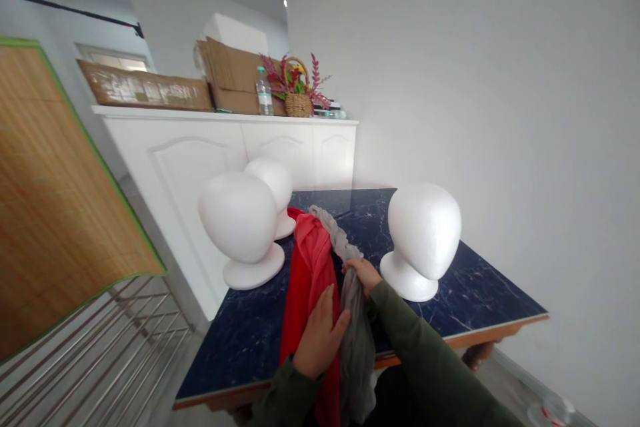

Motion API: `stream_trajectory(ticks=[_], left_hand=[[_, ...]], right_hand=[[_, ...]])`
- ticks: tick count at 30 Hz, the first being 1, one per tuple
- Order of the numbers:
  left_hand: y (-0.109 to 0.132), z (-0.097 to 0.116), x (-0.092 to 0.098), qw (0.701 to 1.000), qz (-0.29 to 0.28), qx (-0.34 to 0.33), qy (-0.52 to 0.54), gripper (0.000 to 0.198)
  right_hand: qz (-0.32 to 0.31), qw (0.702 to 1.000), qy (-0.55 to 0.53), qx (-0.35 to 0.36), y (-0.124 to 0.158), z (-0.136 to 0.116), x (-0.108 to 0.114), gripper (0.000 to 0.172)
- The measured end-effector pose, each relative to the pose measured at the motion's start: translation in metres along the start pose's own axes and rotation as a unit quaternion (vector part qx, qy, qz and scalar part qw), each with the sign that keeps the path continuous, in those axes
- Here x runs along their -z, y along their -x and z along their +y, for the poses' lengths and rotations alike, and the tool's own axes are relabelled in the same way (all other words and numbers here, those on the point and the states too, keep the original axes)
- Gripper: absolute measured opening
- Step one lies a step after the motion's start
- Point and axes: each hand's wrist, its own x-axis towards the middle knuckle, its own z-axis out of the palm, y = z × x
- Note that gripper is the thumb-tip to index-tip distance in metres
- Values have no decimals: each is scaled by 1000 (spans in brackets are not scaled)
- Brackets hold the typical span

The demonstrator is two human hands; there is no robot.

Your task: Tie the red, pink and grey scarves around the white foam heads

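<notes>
A red scarf (296, 293), a coral-pink scarf (316, 253) and a crinkled grey scarf (356, 320) lie lengthwise side by side, hanging over the table's near edge. My left hand (320, 340) rests on the red and pink cloth, its fingers stretched out and thumb apart. Pinched in my right hand (365, 275) is the grey scarf, partway along its length; the fingertips are partly hidden in the cloth. To the right of that hand stands a white mannequin head (425, 233). Another white head (240, 220) is left of the scarves, with a third head (273, 180) behind it.
The dark blue marble-patterned table (250, 340) has a wooden edge. Behind it, a white cabinet (200, 153) carries cardboard boxes (240, 73), a water bottle (265, 93) and a flower basket (298, 105). At left stands a metal rack (115, 347) with a woven mat (55, 193).
</notes>
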Motion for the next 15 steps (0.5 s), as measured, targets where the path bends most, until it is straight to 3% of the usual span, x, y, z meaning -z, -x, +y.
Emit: stream_trajectory(ticks=[3, 7, 9, 11, 12, 15], left_hand=[[-2, -6, -1, 999, 24, -8, 40, 55], [-14, -3, 4, 995, 82, -64, -2, 64], [-24, 9, 10, 992, 77, -97, -40, 77], [-33, 27, 16, 988, 27, -138, -62, 82], [-36, 37, 18, 984, -18, -167, -64, 76], [-36, 69, 14, 942, -196, -272, -6, 35]], right_hand=[[-34, 998, -55, -2, 34, -12, 24, 32], [-203, 969, -140, -4, 93, -30, 65, 36], [-280, 948, -151, 3, 121, -37, 82, 28], [-333, 934, -129, 15, 146, -41, 96, 17], [-359, 925, -121, 21, 156, -43, 103, 16], [-385, 910, -145, 43, 184, -44, 121, 18]])
